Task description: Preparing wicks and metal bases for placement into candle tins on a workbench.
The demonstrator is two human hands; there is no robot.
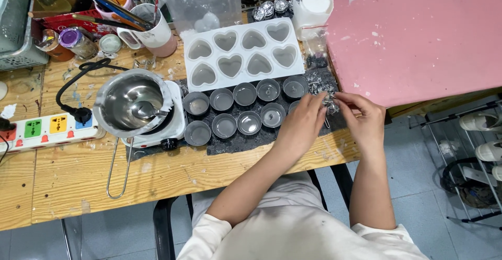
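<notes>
My left hand (304, 123) and my right hand (365, 120) meet at the right end of a dark mat (238, 142), both pinching a small silvery bundle of wick tabs (330, 103). Left of my hands, two rows of small round metal cups (246, 108) stand on the mat. Behind them lies a white heart-shaped silicone mould (243, 53). What lies under my left palm is hidden.
A steel melting pot (130, 103) sits on a small white hotplate (175, 129) at the left, with a power strip (49, 129) beside it. Mugs of tools (151, 27) and jars stand behind. A pink board (418, 35) covers the right side. Shoe rack (481, 145) on the floor.
</notes>
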